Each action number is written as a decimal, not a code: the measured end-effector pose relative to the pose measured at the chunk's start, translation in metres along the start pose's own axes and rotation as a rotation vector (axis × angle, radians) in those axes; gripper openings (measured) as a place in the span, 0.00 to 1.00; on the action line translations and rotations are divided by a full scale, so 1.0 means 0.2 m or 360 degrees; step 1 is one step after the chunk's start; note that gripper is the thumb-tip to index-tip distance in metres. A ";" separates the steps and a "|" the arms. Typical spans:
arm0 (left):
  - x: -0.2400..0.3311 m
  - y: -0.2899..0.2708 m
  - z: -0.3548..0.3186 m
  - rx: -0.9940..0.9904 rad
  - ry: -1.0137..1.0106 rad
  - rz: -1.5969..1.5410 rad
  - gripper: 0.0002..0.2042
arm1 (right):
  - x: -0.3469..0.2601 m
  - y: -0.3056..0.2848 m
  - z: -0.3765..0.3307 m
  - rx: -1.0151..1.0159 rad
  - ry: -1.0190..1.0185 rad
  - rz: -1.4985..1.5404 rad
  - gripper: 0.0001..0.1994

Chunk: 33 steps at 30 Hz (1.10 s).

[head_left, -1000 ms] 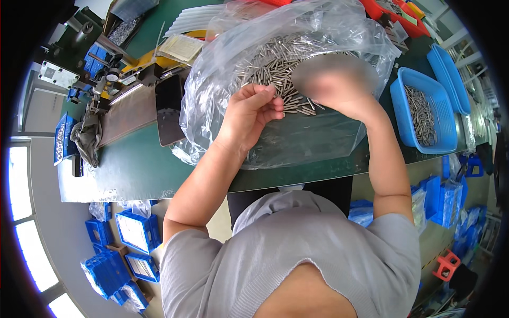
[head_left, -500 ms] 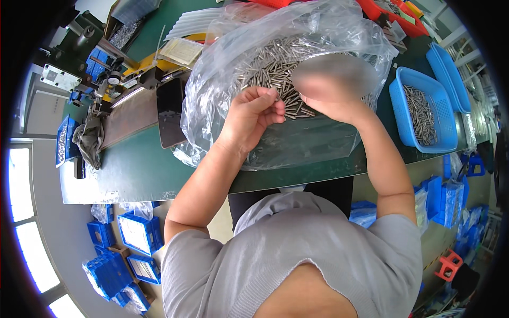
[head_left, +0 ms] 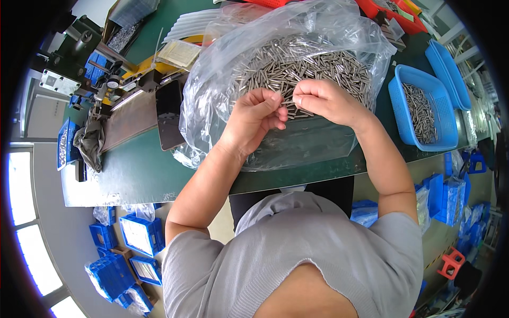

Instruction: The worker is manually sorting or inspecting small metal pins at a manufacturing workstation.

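Many short silvery metal pins (head_left: pixel 339 69) lie heaped in a large clear plastic bag (head_left: pixel 204 87), spread open on the green bench. Over the near edge of the heap, my left hand (head_left: pixel 253 119) is closed, thumb against forefinger. A small bit of grey metal, apparently one pin, shows at its fingertips. Close by on the right, my right hand (head_left: pixel 331 103) is pinched, its fingertips turned toward the left hand and a small gap away. Whatever it grips is too small to make out against the pins behind.
A blue basket (head_left: pixel 398 100) with more pins stands at the right, beside another blue basket (head_left: pixel 448 74). Left of the bag lies a dark flat panel (head_left: pixel 168 114). A fixture with a dial gauge (head_left: pixel 113 82) occupies the left end. Red trays (head_left: pixel 408 24) sit at the back.
A blurred patch covered my right hand earlier; now its pinched fingers show, close to the left hand. My left hand stays nearly in place, still pinched.
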<state>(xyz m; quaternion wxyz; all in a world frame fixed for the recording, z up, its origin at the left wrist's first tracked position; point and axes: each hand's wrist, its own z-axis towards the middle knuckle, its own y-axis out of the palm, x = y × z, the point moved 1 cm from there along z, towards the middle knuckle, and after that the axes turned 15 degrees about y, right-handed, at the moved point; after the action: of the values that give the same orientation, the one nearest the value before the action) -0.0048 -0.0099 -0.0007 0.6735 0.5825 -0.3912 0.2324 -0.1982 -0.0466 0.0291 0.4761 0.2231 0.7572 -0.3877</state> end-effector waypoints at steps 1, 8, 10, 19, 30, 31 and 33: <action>0.00 0.00 0.00 0.0000 -0.0001 0.0000 0.07 | -0.01 0.00 0.00 0.0033 -0.0040 -0.0074 0.08; 0.00 0.03 -0.01 0.0041 -0.0005 0.0053 0.06 | -0.06 0.05 -0.02 0.0067 -0.0059 -0.0067 0.11; 0.00 0.02 -0.01 0.0057 -0.0017 -0.0043 0.06 | -0.02 0.07 0.00 0.0059 -0.0083 -0.0034 0.11; 0.00 0.01 -0.01 0.0133 0.0060 -0.0071 0.06 | -0.03 0.04 0.02 0.0207 0.0197 0.0655 0.10; 0.03 0.00 -0.01 0.0283 0.0061 -0.0034 0.06 | -0.02 -0.10 0.00 0.0409 0.0296 -0.0500 0.04; 0.02 0.00 0.00 0.0282 0.0062 -0.0035 0.06 | 0.00 -0.10 0.00 0.0409 0.0295 -0.0502 0.04; 0.02 0.00 0.00 0.0248 0.0061 -0.0036 0.06 | 0.04 -0.10 -0.01 0.0654 -0.0045 -0.1275 0.06</action>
<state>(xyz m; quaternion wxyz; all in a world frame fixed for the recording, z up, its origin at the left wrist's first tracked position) -0.0032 -0.0112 0.0028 0.6362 0.6330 -0.3523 0.2656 -0.2164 -0.0570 0.0299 0.2444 -0.0030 0.6845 -0.6868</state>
